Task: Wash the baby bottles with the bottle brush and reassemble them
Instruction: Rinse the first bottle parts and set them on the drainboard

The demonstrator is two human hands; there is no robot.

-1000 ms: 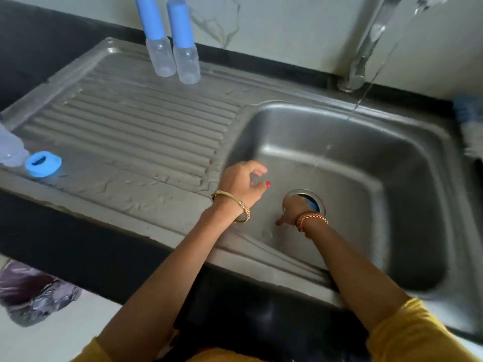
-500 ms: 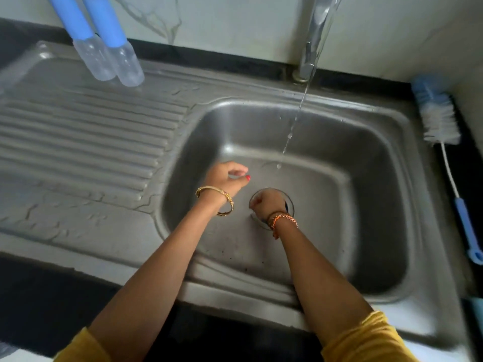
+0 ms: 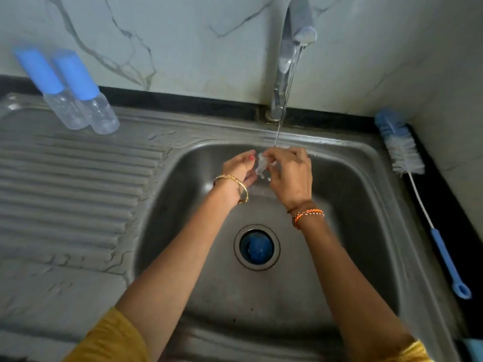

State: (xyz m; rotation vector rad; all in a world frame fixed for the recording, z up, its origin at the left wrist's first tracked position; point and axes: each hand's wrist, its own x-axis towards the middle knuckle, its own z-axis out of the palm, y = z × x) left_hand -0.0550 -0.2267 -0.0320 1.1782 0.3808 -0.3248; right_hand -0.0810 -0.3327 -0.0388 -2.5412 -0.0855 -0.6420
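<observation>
Under the tap (image 3: 292,56), right hand (image 3: 290,176) pinching a clear teat (image 3: 262,167) in curled fingertips, left hand (image 3: 239,169) cupped loosely just beside it, touching. Teat's axis unclear. Further out, bottle brush (image 3: 407,163) nearer the right hand, two bottles (image 3: 78,100) well left of the tap.

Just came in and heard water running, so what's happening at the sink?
A person is rinsing a small clear bottle teat under the thin stream from the tap. The right hand pinches it; the left hand touches it from the other side, above the sink basin. Two capped baby bottles stand on the drainboard, and the bottle brush lies untouched to the right.
</observation>
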